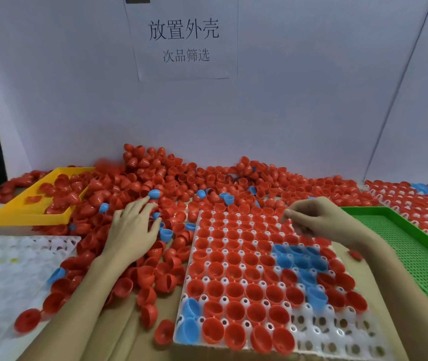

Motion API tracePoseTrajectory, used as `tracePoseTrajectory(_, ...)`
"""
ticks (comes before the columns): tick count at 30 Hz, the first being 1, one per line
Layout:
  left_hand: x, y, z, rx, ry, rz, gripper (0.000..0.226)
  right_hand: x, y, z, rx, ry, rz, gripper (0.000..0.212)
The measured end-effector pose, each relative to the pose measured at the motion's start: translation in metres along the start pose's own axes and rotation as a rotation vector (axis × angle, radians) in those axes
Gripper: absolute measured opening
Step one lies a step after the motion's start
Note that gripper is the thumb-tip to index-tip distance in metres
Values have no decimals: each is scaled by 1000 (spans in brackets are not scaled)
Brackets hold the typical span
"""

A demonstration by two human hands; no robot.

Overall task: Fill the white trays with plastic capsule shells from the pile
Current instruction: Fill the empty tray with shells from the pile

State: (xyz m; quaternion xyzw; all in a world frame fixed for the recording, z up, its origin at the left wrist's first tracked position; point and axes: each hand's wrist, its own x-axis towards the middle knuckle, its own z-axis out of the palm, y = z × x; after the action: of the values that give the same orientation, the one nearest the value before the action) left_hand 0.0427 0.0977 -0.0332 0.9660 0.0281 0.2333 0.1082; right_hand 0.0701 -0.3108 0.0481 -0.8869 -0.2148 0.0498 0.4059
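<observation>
A white tray (338, 332) with round pockets lies in front of me, mostly filled with red shells and some blue ones; its near right pockets are bare. A big pile of red capsule shells (171, 178) with a few blue ones spreads across the table behind and left of it. My left hand (132, 230) lies flat on the pile, fingers spread and reaching toward a blue shell (154, 194). My right hand (311, 220) hovers over the tray's far right corner, fingers curled and pinching something small and red; it is blurred.
A yellow tray (25, 212) with red shells sits at the far left. An empty white tray (4, 256) lies near left. A green mesh tray (400, 243) stands on the right, with another filled white tray (421, 201) behind it. A white board with a paper sign backs the table.
</observation>
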Motion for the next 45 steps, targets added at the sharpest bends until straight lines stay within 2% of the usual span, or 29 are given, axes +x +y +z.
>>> tracePoseTrajectory(4,3,-4,5,-11,-46,-6,49,6,27,13,43,170,-1,28)
tracePoseTrajectory(9,13,-7,-8,-126,249,-44,39,4,27,23,71,431,-133,23)
tracePoseTrajectory(11,20,-5,-11,-94,268,-72,35,3,23,22,64,459,-173,22)
tracePoseTrajectory(13,31,0,-9,16,210,-83,35,2,23,21,52,463,-179,21)
tracePoseTrajectory(17,75,14,-2,197,32,17,46,0,28,22,49,464,-175,21)
tracePoseTrajectory(21,111,12,8,338,-235,30,67,0,35,24,0,469,-182,24)
tracePoseTrajectory(23,119,10,15,406,-357,31,69,0,38,25,-8,472,-177,24)
tracePoseTrajectory(26,121,17,22,415,-338,30,58,1,40,23,-1,484,-179,23)
tracePoseTrajectory(30,107,33,21,121,-103,89,20,1,39,25,-20,488,-182,21)
tracePoseTrajectory(33,91,45,5,-208,108,124,15,-2,36,22,-17,501,-178,21)
tracePoseTrajectory(35,74,60,-10,-512,169,109,15,-5,32,20,10,498,-165,21)
tracePoseTrajectory(37,49,76,-23,-837,142,24,13,-7,28,17,60,472,-142,22)
tracePoseTrajectory(40,8,94,-31,-1351,-40,-130,21,-13,20,14,195,376,-118,26)
tracePoseTrajectory(41,-3,98,-31,-1447,-89,-160,23,-15,17,13,240,339,-120,27)
tracePoseTrajectory(42,-10,101,-31,-1460,-89,-172,22,-16,14,14,272,305,-123,28)
tracePoseTrajectory(43,-14,102,-30,-1354,-27,-167,18,-18,12,15,288,277,-126,28)
tracePoseTrajectory(45,-8,93,-26,-843,169,-93,11,-18,10,16,283,249,-133,27)
